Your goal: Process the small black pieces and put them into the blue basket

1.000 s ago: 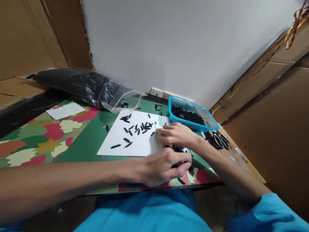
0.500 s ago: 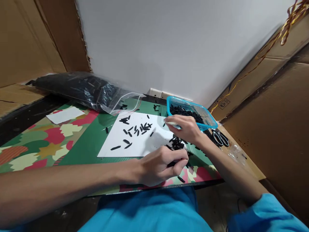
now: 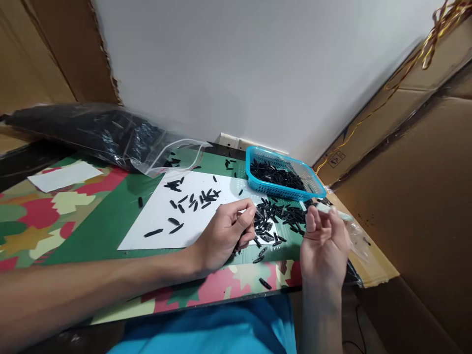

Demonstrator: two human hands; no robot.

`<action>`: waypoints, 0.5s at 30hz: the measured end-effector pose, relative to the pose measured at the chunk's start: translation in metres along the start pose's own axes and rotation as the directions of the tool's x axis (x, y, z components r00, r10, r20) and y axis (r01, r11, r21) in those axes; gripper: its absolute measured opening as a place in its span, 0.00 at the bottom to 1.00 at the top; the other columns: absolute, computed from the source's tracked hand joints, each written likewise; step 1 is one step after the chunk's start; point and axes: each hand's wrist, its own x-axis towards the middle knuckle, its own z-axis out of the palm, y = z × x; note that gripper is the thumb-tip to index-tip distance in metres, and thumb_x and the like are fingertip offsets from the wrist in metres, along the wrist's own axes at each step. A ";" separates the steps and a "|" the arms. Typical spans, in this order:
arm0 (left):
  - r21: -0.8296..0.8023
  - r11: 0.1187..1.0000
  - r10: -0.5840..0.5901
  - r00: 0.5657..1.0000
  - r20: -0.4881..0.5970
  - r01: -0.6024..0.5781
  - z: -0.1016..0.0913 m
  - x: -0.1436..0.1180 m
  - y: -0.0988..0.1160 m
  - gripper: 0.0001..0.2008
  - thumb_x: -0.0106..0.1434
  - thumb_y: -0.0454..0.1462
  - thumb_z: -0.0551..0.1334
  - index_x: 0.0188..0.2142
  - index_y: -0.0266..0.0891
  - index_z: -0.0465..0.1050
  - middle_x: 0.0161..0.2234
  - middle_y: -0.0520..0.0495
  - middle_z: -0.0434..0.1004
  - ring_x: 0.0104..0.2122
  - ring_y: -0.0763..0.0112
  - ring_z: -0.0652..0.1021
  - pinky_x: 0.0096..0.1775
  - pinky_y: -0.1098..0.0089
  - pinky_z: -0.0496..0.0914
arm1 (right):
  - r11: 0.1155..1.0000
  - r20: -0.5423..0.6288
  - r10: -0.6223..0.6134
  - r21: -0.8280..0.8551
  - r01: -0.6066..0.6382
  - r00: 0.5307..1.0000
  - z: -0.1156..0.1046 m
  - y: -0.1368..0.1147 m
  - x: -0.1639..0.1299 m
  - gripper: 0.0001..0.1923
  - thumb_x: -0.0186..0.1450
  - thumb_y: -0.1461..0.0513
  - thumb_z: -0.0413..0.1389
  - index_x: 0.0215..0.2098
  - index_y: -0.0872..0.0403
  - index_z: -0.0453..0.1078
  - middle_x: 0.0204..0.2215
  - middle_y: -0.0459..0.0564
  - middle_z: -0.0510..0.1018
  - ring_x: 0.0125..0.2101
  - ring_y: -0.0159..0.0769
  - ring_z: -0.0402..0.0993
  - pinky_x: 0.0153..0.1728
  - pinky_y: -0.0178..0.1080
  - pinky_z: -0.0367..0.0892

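Observation:
My left hand rests over the near right part of a white paper sheet. Its fingers are curled with thumb against forefinger; whatever they hold is hidden. Beside it spreads a pile of small black slender pieces, partly on the paper and partly on the green mat. My right hand is turned palm up at the right of that pile. A slim whitish stick-like tool lies across its bent fingers. More black pieces lie scattered on the paper's left half.
A blue plastic basket of black pieces stands behind the pile. At the back left lies a clear zip bag filled with black material. A small white paper is at the left. Cardboard walls the right side.
My right hand has moved right and nearer from in front of the basket, turning palm up with the whitish tool. My left hand has shifted left, and the black pile is more exposed.

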 end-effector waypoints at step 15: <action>0.205 0.977 0.080 0.994 -0.069 -0.065 0.004 -0.005 0.001 0.21 0.78 0.53 0.56 0.35 0.41 0.65 0.19 0.60 0.63 0.19 0.79 0.64 0.24 0.75 0.60 | 0.830 0.629 -0.214 -0.286 0.479 0.747 0.007 -0.006 -0.035 0.05 0.70 0.66 0.65 0.40 0.51 0.75 0.42 0.52 0.90 0.37 0.42 0.89 0.35 0.41 0.83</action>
